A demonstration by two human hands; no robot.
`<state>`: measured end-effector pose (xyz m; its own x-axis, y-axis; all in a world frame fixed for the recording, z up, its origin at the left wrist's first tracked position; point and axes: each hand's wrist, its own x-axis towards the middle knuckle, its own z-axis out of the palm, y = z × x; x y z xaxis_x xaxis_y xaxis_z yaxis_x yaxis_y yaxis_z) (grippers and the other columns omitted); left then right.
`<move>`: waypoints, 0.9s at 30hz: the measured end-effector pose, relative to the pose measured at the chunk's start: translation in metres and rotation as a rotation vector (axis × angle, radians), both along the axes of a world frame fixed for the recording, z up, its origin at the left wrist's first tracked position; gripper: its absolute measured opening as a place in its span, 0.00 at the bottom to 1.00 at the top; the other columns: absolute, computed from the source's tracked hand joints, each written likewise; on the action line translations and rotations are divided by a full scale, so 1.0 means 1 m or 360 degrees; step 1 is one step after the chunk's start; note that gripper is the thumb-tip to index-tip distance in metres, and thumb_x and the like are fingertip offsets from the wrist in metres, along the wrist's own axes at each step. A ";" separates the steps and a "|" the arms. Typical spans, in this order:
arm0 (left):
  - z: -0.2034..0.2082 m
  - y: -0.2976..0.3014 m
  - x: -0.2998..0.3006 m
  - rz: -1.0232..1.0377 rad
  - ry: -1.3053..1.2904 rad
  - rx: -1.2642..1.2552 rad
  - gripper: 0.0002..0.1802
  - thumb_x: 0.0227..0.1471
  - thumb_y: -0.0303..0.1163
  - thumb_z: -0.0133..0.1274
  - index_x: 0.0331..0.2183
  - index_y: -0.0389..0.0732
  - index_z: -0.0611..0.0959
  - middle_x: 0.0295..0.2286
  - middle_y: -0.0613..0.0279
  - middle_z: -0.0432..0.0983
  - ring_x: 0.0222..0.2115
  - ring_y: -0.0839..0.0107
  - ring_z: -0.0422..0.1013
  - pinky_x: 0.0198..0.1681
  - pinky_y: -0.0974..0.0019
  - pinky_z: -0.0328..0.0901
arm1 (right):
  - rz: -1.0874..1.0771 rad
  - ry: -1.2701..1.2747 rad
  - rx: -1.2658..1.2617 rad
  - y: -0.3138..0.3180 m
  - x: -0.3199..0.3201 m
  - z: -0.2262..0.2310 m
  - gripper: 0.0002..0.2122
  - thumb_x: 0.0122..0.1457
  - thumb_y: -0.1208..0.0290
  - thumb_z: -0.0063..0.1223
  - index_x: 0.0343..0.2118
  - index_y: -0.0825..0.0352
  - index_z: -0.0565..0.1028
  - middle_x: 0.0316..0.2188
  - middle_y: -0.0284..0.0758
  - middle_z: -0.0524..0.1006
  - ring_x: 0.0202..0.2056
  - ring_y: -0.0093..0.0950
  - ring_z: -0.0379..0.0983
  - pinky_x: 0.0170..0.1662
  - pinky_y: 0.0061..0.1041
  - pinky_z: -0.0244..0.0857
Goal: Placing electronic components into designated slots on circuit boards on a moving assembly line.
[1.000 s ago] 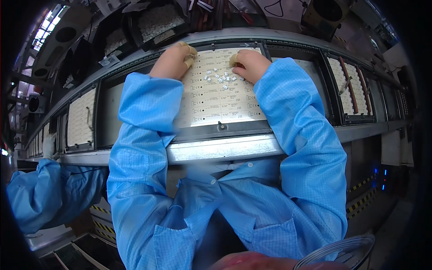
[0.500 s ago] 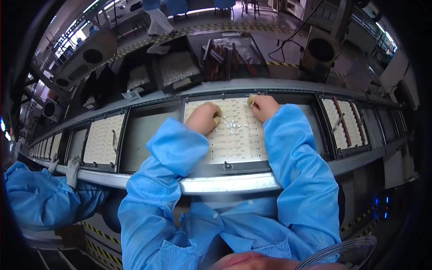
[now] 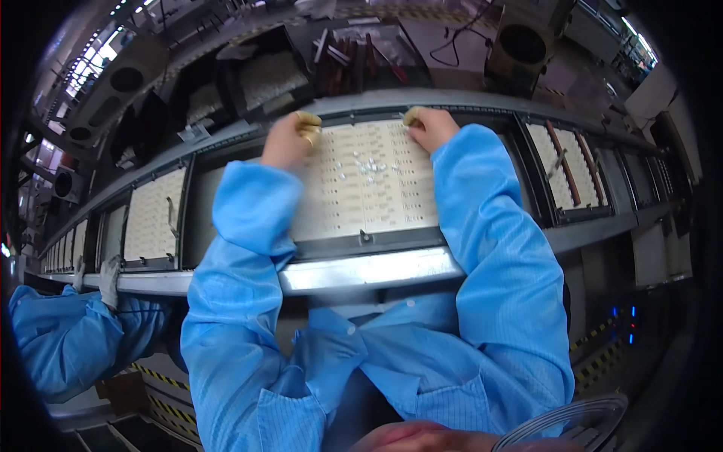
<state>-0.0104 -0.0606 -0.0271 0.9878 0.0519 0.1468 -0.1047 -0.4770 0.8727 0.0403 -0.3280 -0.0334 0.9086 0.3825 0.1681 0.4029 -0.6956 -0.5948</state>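
A cream panel (image 3: 376,207) printed with rows of small repeated patterns lies in a dark frame in front of me. Small silvery pieces (image 3: 370,167) are scattered loose on its middle. My left hand (image 3: 290,139) is at the panel's far left corner, slightly blurred. Its fingers are curled in and wear yellowish finger cots. At the far right corner my right hand (image 3: 433,128) has thumb and fingers drawn together, also with yellowish cots. What either hand pinches, if anything, is too small or hidden to make out.
Similar panels (image 3: 154,215) sit along the metal-edged line to the left, where a co-worker's gloved hand (image 3: 110,280) rests. To the right, another panel (image 3: 544,162) carries brown bars. Dark bins (image 3: 267,71) and a tray of tools (image 3: 369,60) stand beyond the line.
My left hand has moved from over the panel to its far left corner. The right hand has shifted slightly toward the far edge. The loose silvery pieces remain on the panel; the view has shifted.
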 end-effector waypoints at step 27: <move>0.012 0.002 -0.010 -0.0140 0.0051 0.0752 0.13 0.47 0.23 0.51 0.39 0.35 0.77 0.33 0.54 0.74 0.37 0.64 0.71 0.41 0.69 0.64 | 0.0119 -0.0106 -0.0552 0.030 -0.001 -0.001 0.09 0.51 0.72 0.51 0.34 0.68 0.75 0.31 0.41 0.75 0.35 0.36 0.72 0.41 0.28 0.65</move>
